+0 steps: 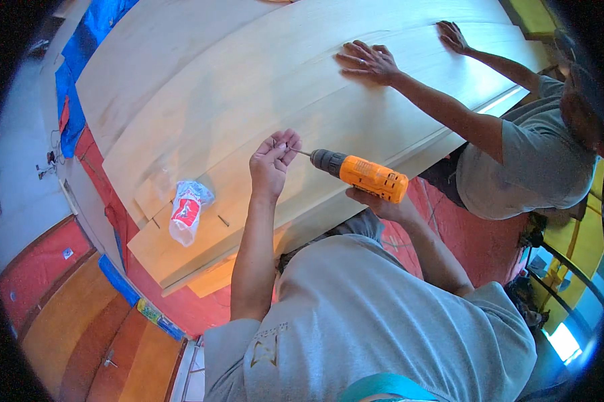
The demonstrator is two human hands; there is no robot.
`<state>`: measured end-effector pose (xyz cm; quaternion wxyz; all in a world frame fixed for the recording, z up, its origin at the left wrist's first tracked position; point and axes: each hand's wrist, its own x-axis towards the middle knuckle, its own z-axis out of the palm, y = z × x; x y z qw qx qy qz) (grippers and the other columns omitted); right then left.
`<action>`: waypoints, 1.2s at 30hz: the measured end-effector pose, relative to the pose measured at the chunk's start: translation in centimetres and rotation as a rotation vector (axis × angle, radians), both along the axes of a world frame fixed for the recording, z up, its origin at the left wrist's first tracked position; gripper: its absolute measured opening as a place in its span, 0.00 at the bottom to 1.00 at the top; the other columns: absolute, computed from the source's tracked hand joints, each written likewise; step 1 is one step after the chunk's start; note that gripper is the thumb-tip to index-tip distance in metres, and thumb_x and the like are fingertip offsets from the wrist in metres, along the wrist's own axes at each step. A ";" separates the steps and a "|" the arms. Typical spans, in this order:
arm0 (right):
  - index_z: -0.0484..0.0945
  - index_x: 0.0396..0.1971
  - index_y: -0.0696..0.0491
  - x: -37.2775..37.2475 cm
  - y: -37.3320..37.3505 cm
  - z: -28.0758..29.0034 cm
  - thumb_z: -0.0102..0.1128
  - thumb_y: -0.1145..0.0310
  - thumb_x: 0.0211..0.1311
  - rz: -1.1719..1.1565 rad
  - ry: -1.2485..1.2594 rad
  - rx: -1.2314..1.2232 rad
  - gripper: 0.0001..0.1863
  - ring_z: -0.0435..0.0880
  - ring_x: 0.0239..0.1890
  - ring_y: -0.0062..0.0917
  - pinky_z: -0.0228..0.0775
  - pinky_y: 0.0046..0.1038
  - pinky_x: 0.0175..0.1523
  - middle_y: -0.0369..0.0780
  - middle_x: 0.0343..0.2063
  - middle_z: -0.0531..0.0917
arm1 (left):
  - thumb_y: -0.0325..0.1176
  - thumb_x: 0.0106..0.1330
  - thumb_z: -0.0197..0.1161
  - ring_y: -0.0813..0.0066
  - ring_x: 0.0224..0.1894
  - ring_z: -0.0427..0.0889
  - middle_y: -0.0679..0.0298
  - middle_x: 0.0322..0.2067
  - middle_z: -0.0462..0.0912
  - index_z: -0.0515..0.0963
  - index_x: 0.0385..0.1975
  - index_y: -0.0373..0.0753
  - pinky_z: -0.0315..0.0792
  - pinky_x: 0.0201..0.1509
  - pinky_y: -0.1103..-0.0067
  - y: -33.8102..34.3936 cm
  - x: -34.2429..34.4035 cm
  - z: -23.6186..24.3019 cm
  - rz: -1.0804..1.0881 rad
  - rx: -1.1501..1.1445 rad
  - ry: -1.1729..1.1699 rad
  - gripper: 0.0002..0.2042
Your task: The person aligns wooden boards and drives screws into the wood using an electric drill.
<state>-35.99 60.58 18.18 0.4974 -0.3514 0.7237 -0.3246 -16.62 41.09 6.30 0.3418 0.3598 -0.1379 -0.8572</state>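
Note:
My right hand [386, 204] is wrapped round the handle of an orange and black power drill [374, 178], which points left over the pale wooden panels. From its chuck a thin bit [300, 152] reaches to my left hand [272, 164]. The fingers of that hand are pinched together at the bit's tip; a small dark thing shows between them, too small to name. Below and left of it, a clear plastic bag [187, 213] with a red and white print lies on the stacked panels [248, 100]. Beside the bag lies a loose screw or nail [223, 220].
At the right another person in a grey shirt [516, 154] leans over, one hand [369, 61] and the other [453, 37] flat on the panels. Blue sheeting [71, 100] hangs past the left edge. Brown wooden doors [81, 321] stand at lower left. The floor [423, 214] is red.

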 end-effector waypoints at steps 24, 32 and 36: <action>0.86 0.48 0.52 -0.9 -1.2 -1.3 0.77 0.64 0.57 0.060 0.311 -0.116 0.19 0.90 0.42 0.37 0.81 0.34 0.48 0.44 0.38 0.89 | 0.16 0.74 0.52 0.57 0.59 0.83 0.46 0.55 0.82 0.76 0.55 0.25 0.80 0.68 0.65 1.2 -4.4 -0.9 0.077 -0.084 -0.159 0.13; 0.85 0.46 0.55 -2.2 -1.4 -1.8 0.74 0.65 0.64 0.188 0.383 -0.008 0.15 0.89 0.39 0.29 0.81 0.31 0.47 0.40 0.36 0.89 | 0.18 0.75 0.52 0.59 0.54 0.86 0.48 0.51 0.84 0.77 0.55 0.26 0.83 0.64 0.65 0.1 -4.0 -1.7 -0.068 -0.194 -0.171 0.13; 0.85 0.47 0.53 -2.4 -4.3 1.2 0.73 0.63 0.65 0.159 0.446 -0.071 0.15 0.89 0.36 0.29 0.81 0.31 0.45 0.39 0.34 0.89 | 0.21 0.76 0.50 0.60 0.53 0.86 0.49 0.51 0.84 0.76 0.55 0.26 0.83 0.62 0.67 -0.8 -6.3 -2.7 -0.144 -0.216 -0.115 0.13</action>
